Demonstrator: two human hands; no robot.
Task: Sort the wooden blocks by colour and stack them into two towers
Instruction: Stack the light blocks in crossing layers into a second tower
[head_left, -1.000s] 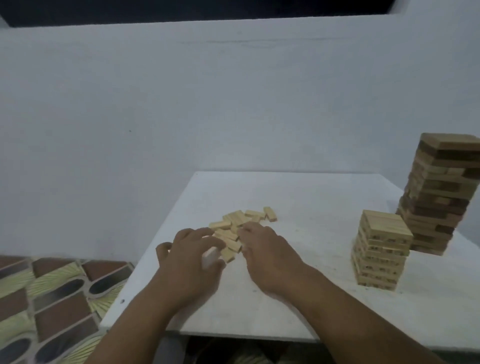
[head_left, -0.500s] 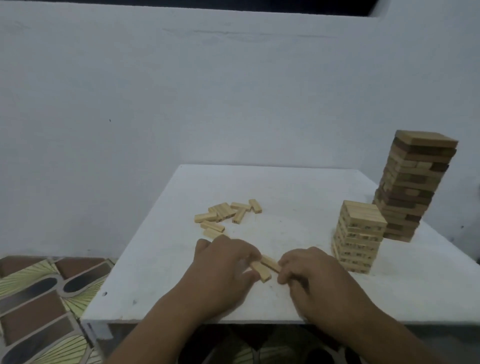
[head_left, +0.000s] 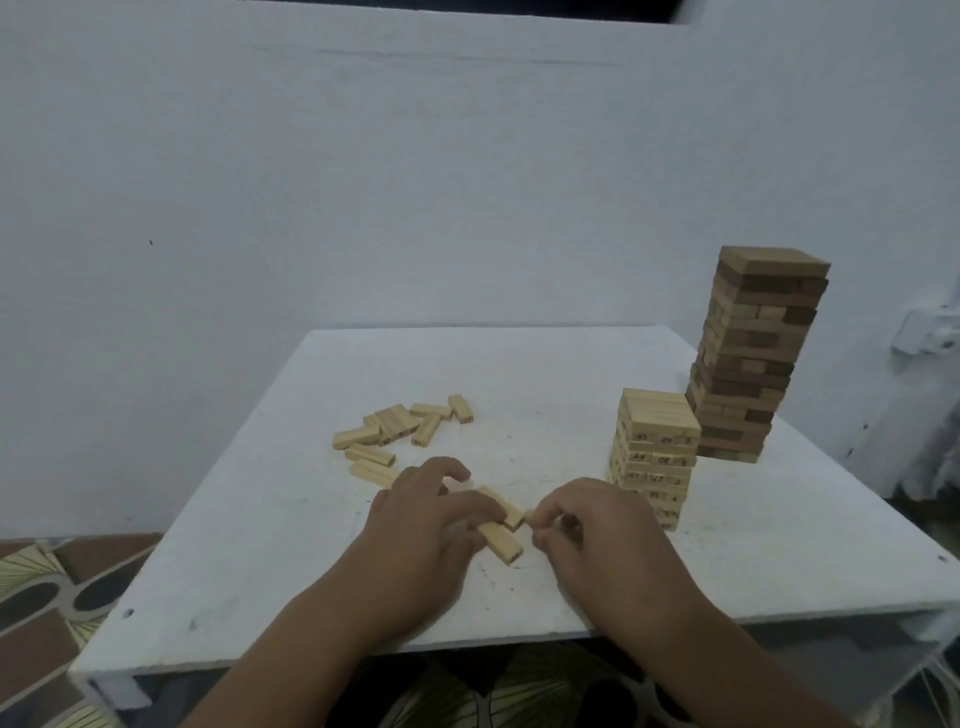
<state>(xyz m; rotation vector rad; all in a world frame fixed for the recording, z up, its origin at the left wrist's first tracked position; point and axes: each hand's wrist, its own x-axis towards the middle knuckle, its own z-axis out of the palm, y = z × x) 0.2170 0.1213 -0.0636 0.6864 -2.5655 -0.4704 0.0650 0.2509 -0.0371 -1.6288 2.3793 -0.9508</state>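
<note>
White table (head_left: 519, 374) under me, the dark mixed tower (head_left: 748, 358) at far right, the pale tower (head_left: 655, 457) just in front of it. My left hand (head_left: 421, 535) grips two pale blocks (head_left: 501, 530) near the front edge; my right hand (head_left: 597, 535) pinches another's end. Light, stiff, smooth — best held by the long sides. Loose blocks (head_left: 400, 431) lie behind. Half a second back my hands sat much the same — the view has only shifted.

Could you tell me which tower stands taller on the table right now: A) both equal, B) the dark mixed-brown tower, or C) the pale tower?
B: the dark mixed-brown tower rises well above the pale tower standing beside it on the table.
</note>
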